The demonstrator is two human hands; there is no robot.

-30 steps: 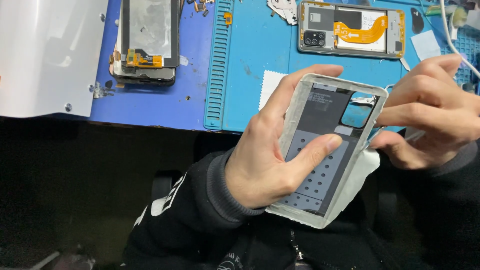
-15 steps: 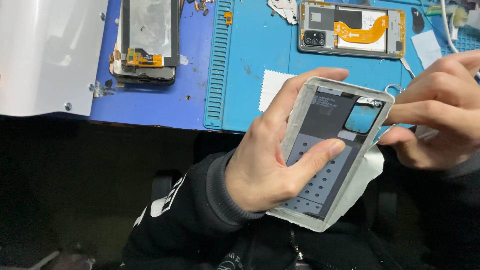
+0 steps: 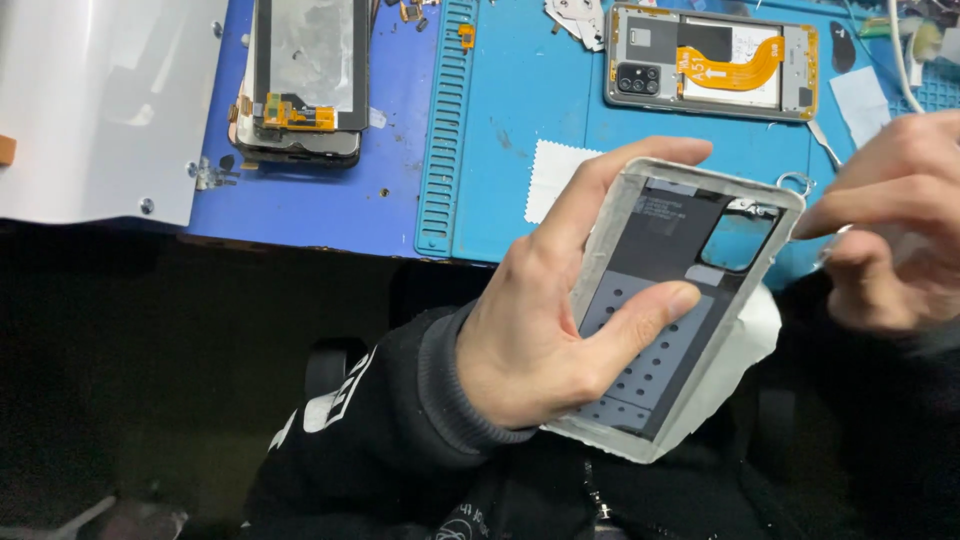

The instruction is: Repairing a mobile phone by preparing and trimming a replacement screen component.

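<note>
Blue repair mats cover the tabletop [image 3: 330, 215] where you sit with a phone's rear shell lifted in front of you.

Your left hand [image 3: 540, 340] grips the white back cover [image 3: 690, 300] with its inner face up, fingers [image 3: 620, 190] wrapped over the far edge and the thumb pressed on the grey perforated liner, which seems to steady it for work at the camera cutout. It is held clear of the mat, above your dark sleeve. Your right hand [image 3: 890, 230] sits just beside the cover's top corner, fingers curled in a pinch; whether they hold anything, I cannot tell. Farther back an opened phone [image 3: 710, 60] with an orange flex cable lies face down, and a detached screen assembly [image 3: 305, 85] rests to the left, both well apart from your hands.
</note>
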